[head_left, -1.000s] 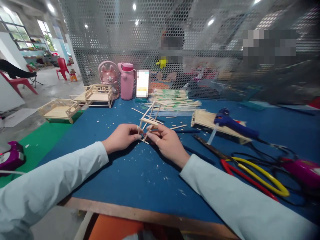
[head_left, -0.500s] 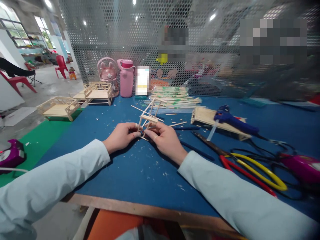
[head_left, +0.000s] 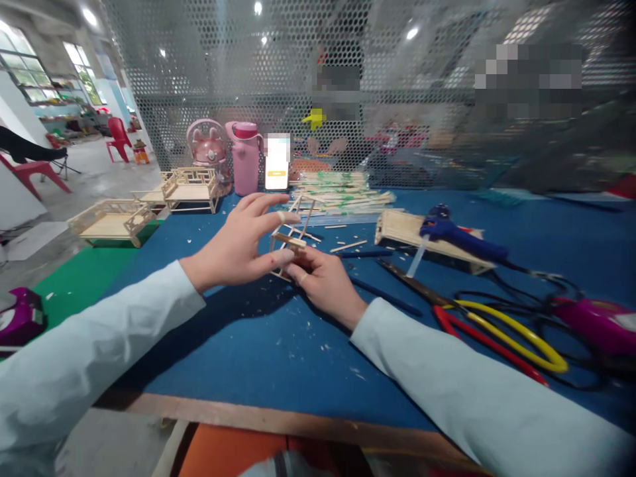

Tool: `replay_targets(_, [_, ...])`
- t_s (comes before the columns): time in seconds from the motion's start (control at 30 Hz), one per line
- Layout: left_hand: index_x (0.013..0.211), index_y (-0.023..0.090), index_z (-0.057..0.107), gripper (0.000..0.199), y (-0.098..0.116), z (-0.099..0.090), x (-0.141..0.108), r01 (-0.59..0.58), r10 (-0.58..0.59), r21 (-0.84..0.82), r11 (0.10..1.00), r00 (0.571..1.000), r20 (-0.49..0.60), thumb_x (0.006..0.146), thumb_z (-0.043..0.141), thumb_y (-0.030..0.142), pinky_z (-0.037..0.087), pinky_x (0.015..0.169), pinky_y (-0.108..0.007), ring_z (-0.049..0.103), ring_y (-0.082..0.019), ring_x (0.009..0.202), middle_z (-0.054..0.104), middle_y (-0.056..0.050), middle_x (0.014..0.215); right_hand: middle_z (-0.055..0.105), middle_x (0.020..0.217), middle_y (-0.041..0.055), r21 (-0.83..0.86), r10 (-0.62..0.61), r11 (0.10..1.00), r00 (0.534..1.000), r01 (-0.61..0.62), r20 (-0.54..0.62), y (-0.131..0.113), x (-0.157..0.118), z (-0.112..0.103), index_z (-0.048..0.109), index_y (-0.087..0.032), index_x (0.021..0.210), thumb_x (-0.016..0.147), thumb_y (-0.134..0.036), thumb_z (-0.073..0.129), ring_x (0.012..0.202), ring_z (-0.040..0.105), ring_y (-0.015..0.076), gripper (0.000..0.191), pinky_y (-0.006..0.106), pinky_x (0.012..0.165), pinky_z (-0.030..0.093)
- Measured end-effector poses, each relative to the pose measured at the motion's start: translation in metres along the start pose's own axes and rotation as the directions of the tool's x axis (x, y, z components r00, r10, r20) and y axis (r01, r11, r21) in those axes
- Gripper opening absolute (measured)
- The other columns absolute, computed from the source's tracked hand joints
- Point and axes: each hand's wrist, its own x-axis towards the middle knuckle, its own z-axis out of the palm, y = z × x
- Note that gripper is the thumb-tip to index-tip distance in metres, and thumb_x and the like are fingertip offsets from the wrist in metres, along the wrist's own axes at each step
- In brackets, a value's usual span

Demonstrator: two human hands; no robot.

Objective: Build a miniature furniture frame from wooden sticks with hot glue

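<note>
A small frame of thin wooden sticks, like a miniature chair, stands tilted on the blue tabletop. Low on its near right side, my right hand pinches it between thumb and fingers. My left hand is raised at the frame's left, fingers spread and thumb stretched across its front. Whether the left fingertips touch the sticks I cannot tell. Part of the frame is hidden behind both hands. Behind it lie bundles of wooden sticks, and a few loose sticks rest to its right.
At right are a blue glue gun on a wooden model, large red-and-yellow-handled scissors and black cables. Finished miniature wooden benches stand at left. A pink bottle and lit phone stand before the perforated metal screen.
My left hand has let go of the frame's lower left, lifted and spread its fingers. My right hand keeps its pinch. The whole view has shifted slightly.
</note>
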Motion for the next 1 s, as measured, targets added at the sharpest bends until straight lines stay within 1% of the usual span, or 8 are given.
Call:
replay_targets(0.07, [0.105,0.015,0.064,0.030,-0.003,-0.011,0.014,0.005,-0.014,0.057,0.998,0.988,0.153,0.081,0.059,0.032,0.033,0.102,-0.048,0.040,-0.030,0.125,0.049,-0.016,0.132,0.072,0.076,0.0008,-0.014,-0.004,1.000,1.000,0.004,0.006,0.000,0.000,0.000,0.066,-0.019,0.087,0.076,-0.020,0.057,0.069,0.065,0.0153,0.015,0.029,0.066,0.050])
replay_targets(0.17, [0.091,0.017,0.070,0.020,-0.008,-0.018,0.031,0.011,-0.026,0.045,0.999,0.930,0.368,0.083,0.058,0.031,0.038,0.097,-0.042,0.047,-0.028,0.121,0.056,-0.013,0.125,0.072,0.077,0.0019,-0.043,-0.011,0.999,1.000,0.011,0.003,0.001,0.000,-0.001,0.066,-0.018,0.080,0.075,-0.021,0.058,0.069,0.065,0.0158,0.010,0.030,0.067,0.049])
replay_targets(0.27, [0.088,0.017,0.071,0.020,-0.011,-0.017,0.040,-0.007,0.000,0.014,1.000,0.890,0.456,0.085,0.055,0.029,0.042,0.093,-0.033,0.052,-0.023,0.117,0.062,-0.010,0.115,0.071,0.075,0.0028,-0.069,-0.012,0.998,1.000,0.011,-0.011,0.002,0.000,-0.001,0.066,-0.017,0.079,0.076,-0.021,0.058,0.070,0.064,0.0168,0.010,0.031,0.068,0.048])
replay_targets(0.6, [0.091,0.015,0.070,0.019,-0.010,-0.023,0.039,0.035,-0.070,0.087,0.996,0.895,0.440,0.084,0.056,0.025,0.042,0.093,-0.032,0.056,-0.022,0.113,0.058,-0.012,0.125,0.071,0.082,0.0028,-0.011,0.037,0.999,0.999,-0.037,0.029,-0.003,0.001,0.003,0.064,-0.018,0.090,0.076,-0.018,0.056,0.077,0.065,0.0163,0.016,0.032,0.074,0.050])
replay_targets(0.73, [0.090,0.016,0.070,0.019,-0.015,-0.026,0.041,0.027,-0.062,0.088,0.996,0.902,0.428,0.083,0.056,0.025,0.042,0.091,-0.031,0.057,-0.021,0.110,0.059,-0.011,0.124,0.068,0.086,0.0020,0.025,0.105,0.994,0.994,-0.105,-0.015,-0.003,0.004,0.000,0.061,-0.018,0.098,0.068,-0.006,0.051,0.070,0.062,0.0127,0.034,0.030,0.072,0.051])
replay_targets(0.8, [0.091,0.017,0.070,0.020,-0.018,-0.027,0.041,0.039,-0.057,0.056,0.998,0.925,0.376,0.083,0.056,0.027,0.043,0.089,-0.030,0.059,-0.020,0.106,0.061,-0.010,0.120,0.064,0.087,0.0016,0.038,0.157,0.987,0.984,-0.154,-0.087,-0.002,0.006,-0.004,0.059,-0.018,0.099,0.066,-0.005,0.049,0.064,0.058,0.0105,0.037,0.028,0.067,0.050])
replay_targets(0.9, [0.090,0.017,0.070,0.021,-0.019,-0.029,0.038,0.101,-0.088,-0.040,0.994,0.964,0.252,0.083,0.055,0.030,0.045,0.084,-0.028,0.062,-0.017,0.095,0.066,-0.008,0.109,0.058,0.078,-0.0010,0.073,0.252,0.967,0.952,-0.243,-0.171,-0.003,0.008,-0.011,0.055,-0.020,0.092,0.072,-0.014,0.049,0.054,0.052,0.0086,0.021,0.023,0.050,0.047])
replay_targets(1.0, [0.087,0.016,0.069,0.020,-0.019,-0.027,0.030,0.241,-0.207,-0.193,0.951,0.962,0.177,0.083,0.055,0.029,0.047,0.076,-0.027,0.061,-0.015,0.083,0.069,-0.006,0.094,0.052,0.064,-0.0037,0.138,0.383,0.920,0.915,-0.367,-0.127,-0.009,0.006,-0.014,0.048,-0.020,0.087,0.083,-0.036,0.045,0.042,0.049,0.0087,0.016,0.019,0.033,0.038])
